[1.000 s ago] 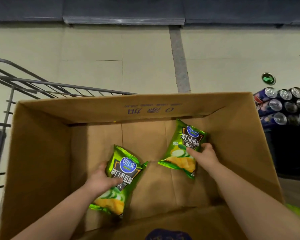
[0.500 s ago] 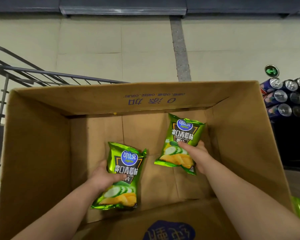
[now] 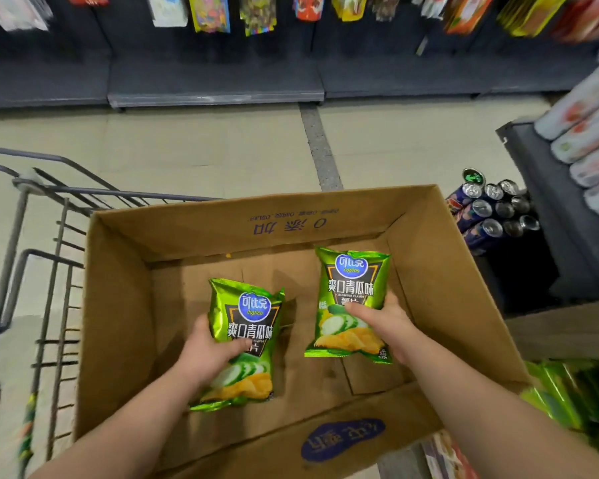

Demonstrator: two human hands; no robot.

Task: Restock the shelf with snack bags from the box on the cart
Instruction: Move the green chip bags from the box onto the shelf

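The person's left hand [image 3: 208,354] is curled round the left bag [image 3: 253,305] at its middle, thumb laid across the printed front. The right hand [image 3: 384,326] grips the right bag [image 3: 351,281] the same way, a little below its centre. Both green snack bags are inside the cardboard box [image 3: 118,305], which sits on the wire cart [image 3: 49,271]. They seem to be lifted clear of the box floor, though the angle makes that hard to confirm.

These packs look puffed with air, so they should weigh very little and give under the fingers. The glossy foil is likely slick, and the crisps inside (thin slices, going by the picture on the front) would crack under a hard squeeze. A light hold across the broad middle suits them, or a pinch on the flat top seam. The dark shelf [image 3: 215,81] lies across the aisle, its hanging packets blurred.
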